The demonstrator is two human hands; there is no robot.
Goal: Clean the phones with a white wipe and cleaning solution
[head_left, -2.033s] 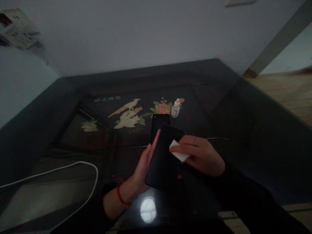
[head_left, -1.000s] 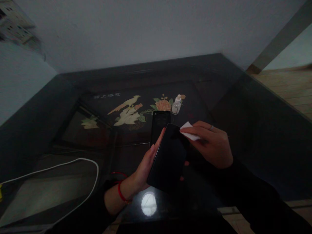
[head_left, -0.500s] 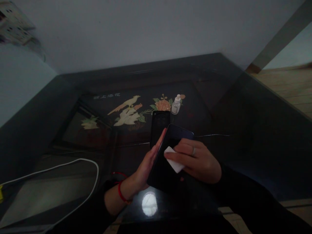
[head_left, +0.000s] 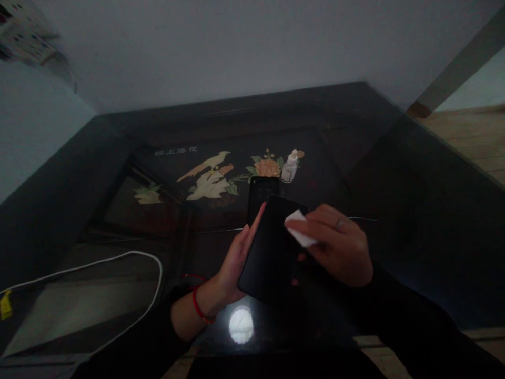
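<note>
My left hand (head_left: 236, 258) grips a black phone (head_left: 268, 252) from its left edge, screen facing up, just above the dark glass tabletop (head_left: 118, 221). A red cord circles that wrist. My right hand (head_left: 335, 245), with a ring on one finger, pinches a small white wipe (head_left: 300, 235) and presses it onto the upper right part of the phone's screen. A second black phone (head_left: 262, 193) lies flat on the table just beyond the held one.
A small white dropper bottle (head_left: 290, 166) stands behind the lying phone, near a bird-and-flower inlay (head_left: 213, 176). A white cable (head_left: 118, 263) loops across the left of the table. A round light reflection (head_left: 241, 325) shows near the front edge. Wooden floor (head_left: 473, 137) lies to the right.
My right hand has been rubbing the wipe back and forth over the screen; since half a second ago it has slid up and to the right. The left hand keeps holding the phone.
</note>
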